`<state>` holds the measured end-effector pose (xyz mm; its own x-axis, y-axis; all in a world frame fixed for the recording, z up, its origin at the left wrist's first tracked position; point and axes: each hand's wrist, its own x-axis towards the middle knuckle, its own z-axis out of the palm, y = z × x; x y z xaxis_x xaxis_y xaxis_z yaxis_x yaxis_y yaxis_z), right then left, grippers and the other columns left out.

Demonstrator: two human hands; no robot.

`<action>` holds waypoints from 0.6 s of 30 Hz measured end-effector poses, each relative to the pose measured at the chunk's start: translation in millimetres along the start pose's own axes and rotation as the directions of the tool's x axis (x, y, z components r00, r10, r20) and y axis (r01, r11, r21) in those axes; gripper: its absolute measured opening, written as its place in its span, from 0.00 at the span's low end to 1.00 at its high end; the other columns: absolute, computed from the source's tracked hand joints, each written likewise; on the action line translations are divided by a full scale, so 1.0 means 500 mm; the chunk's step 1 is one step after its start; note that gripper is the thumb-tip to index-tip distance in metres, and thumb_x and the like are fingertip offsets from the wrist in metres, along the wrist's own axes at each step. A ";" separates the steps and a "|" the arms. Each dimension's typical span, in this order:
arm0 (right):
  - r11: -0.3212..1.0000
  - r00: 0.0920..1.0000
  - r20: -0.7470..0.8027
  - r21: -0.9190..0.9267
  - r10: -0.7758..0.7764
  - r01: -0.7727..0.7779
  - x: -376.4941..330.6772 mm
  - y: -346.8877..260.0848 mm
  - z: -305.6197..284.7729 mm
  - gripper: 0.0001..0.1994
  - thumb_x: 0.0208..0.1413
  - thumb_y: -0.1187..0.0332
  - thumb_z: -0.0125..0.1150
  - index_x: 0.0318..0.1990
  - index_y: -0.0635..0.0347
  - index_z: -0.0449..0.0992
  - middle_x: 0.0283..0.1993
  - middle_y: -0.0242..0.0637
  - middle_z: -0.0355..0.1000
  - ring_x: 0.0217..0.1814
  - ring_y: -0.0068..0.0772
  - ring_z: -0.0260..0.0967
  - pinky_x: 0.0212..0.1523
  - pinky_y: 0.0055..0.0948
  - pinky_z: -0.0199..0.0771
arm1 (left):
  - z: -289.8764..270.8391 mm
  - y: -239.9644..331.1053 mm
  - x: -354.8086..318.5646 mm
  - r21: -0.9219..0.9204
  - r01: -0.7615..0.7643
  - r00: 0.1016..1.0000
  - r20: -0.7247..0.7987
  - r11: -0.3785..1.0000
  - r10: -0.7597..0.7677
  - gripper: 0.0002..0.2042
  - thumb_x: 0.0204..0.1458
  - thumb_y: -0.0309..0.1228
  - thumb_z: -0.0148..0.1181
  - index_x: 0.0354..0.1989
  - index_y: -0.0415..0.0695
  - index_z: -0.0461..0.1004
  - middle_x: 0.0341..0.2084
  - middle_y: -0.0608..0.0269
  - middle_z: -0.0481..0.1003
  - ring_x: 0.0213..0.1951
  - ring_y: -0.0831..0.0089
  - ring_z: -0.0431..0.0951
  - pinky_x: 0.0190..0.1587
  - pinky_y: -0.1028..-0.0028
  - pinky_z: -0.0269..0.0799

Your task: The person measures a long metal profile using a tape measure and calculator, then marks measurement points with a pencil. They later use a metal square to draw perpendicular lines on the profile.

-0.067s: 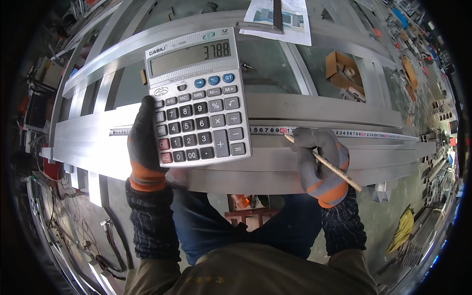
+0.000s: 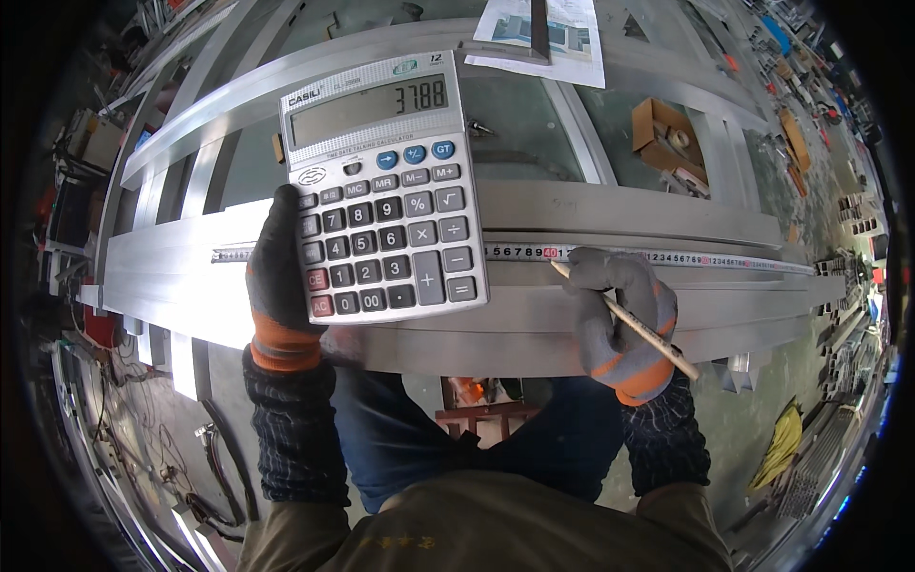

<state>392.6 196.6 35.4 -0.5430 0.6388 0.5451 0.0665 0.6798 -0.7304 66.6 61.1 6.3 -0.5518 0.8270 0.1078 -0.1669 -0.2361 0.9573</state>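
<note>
While the left hand (image 2: 279,286), in a dark knit glove with an orange cuff, grips a desk calculator (image 2: 386,191) by its left edge, the device is held upright and tilted toward the face: grey plastic case, dark square keys, three blue round ones, pale display. Right hand (image 2: 624,319), grey coated glove with orange cuff, is closed around a slim wooden pencil (image 2: 629,324); its tip touches a steel tape measure (image 2: 667,257). Tape: flat, narrow, laid lengthwise along the top of long brushed aluminium profiles (image 2: 610,205), smooth and silvery. Both forearms rise from below in dark ribbed sleeves. Cardboard box (image 2: 667,143), open, on the floor beyond; contents possibly small fittings, too small to tell. Printed paper sheet (image 2: 543,33) lies at the far edge.
</note>
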 end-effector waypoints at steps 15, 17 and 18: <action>0.997 0.996 0.055 0.025 -0.071 0.070 0.001 -0.002 0.025 0.14 0.44 0.85 0.57 0.41 0.64 0.74 0.39 0.44 0.76 0.40 0.39 0.78 0.45 0.31 0.78 | 0.041 0.043 -0.005 -0.121 -0.016 0.997 0.074 0.993 0.025 0.21 0.70 0.35 0.47 0.66 0.35 0.63 0.50 0.49 0.79 0.46 0.70 0.83 0.46 0.71 0.85; 0.997 0.996 0.052 0.024 -0.078 0.077 0.001 -0.002 0.026 0.14 0.44 0.85 0.58 0.41 0.64 0.74 0.39 0.43 0.76 0.40 0.39 0.78 0.45 0.31 0.78 | 0.032 0.025 -0.010 0.209 -0.193 0.981 0.057 0.959 0.185 0.22 0.70 0.33 0.47 0.69 0.36 0.61 0.52 0.49 0.77 0.48 0.71 0.82 0.48 0.71 0.85; 0.996 0.995 0.049 0.026 -0.085 0.084 0.001 0.000 0.027 0.14 0.44 0.85 0.58 0.41 0.63 0.74 0.39 0.43 0.76 0.40 0.39 0.78 0.45 0.31 0.78 | 0.028 0.025 -0.010 0.099 -0.127 0.992 0.035 0.987 0.124 0.22 0.70 0.33 0.48 0.69 0.36 0.61 0.52 0.49 0.77 0.49 0.70 0.82 0.49 0.71 0.84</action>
<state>381.1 192.0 29.8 -0.5869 0.5602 0.5845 -0.0009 0.7215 -0.6924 78.5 61.3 21.3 -0.5397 0.8085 0.2346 -0.0138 -0.2871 0.9578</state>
